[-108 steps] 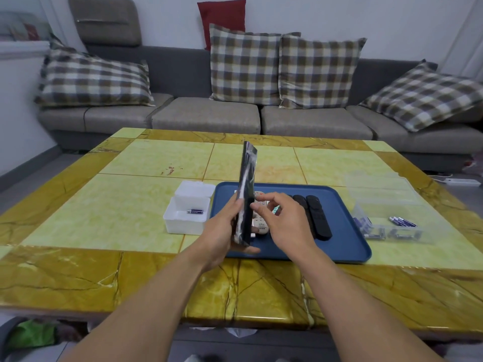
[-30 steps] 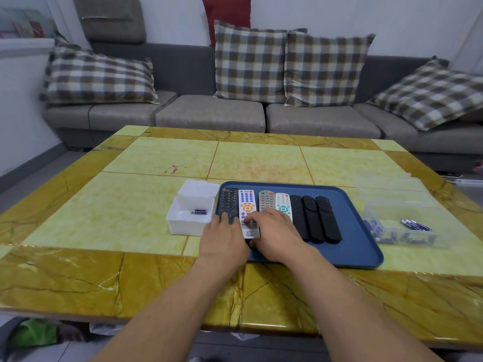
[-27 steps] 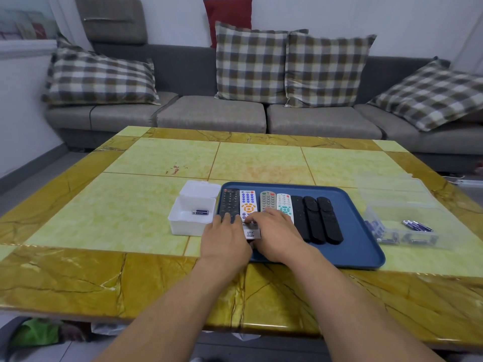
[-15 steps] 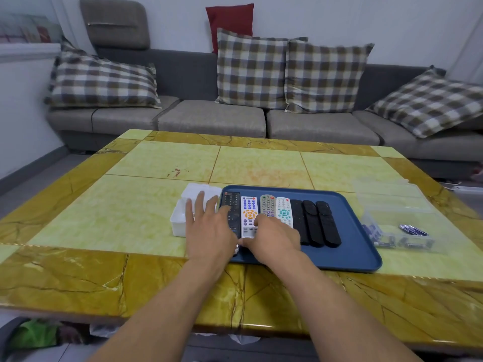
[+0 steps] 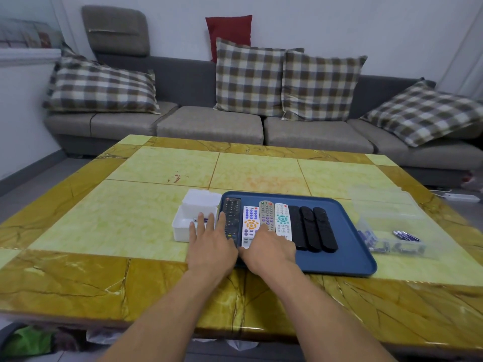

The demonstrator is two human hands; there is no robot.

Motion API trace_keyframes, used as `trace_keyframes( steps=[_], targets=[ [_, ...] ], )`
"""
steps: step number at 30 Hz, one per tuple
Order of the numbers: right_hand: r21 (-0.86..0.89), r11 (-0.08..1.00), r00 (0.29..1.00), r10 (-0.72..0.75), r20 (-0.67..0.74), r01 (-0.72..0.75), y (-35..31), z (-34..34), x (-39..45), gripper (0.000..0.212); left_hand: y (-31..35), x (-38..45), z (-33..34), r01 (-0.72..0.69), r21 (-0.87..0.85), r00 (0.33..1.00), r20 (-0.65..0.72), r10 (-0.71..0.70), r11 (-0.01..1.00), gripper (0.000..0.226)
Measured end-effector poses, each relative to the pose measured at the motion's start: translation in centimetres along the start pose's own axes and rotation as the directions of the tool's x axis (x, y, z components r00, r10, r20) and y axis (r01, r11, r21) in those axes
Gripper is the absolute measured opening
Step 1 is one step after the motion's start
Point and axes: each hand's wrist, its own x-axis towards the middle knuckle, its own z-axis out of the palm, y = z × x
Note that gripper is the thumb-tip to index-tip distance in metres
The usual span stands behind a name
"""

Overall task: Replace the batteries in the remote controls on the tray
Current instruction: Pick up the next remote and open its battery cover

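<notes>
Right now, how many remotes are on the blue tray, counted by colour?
Black remotes: 4, counting the buttoned one at the left
White remotes: 2
Grey remote: 1
Total: 7, all on the blue tray

The surface (image 5: 162, 218) looks like polished stone, glossy yellow-green slabs with a veined amber border that catches the light. The tray (image 5: 350, 246) is smooth blue plastic with a dull sheen. The white box (image 5: 183, 228) is matt plastic; the clear box (image 5: 392, 218) is see-through plastic. The black remotes (image 5: 313, 231) look satin plastic. The sofa (image 5: 209, 126) and checked cushions (image 5: 248, 79) are woven cloth.
</notes>
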Motion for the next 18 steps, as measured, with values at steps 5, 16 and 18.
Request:
trace_keyframes(
  steps=[5, 16, 18],
  targets=[
    [0.119, 0.992, 0.997, 0.039, 0.073, -0.047, 0.2, 0.3, -0.1, 0.093, -0.5, 0.1, 0.4, -0.033, 0.009, 0.999, 0.002, 0.033, 0.999, 0.067],
    [0.324, 0.938, 0.981, 0.066, 0.184, -0.124, 2.0, 0.1, 0.3, 0.066, -0.2, -0.1, 0.0, -0.046, 0.015, 0.999, 0.01, 0.046, 0.999, 0.055],
    [0.266, 0.954, 0.977, 0.084, 0.196, -0.136, 2.0, 0.2, 0.2, 0.07, -0.1, -0.2, -0.1, -0.038, 0.011, 0.999, 0.009, 0.038, 0.999, 0.056]
  ],
)
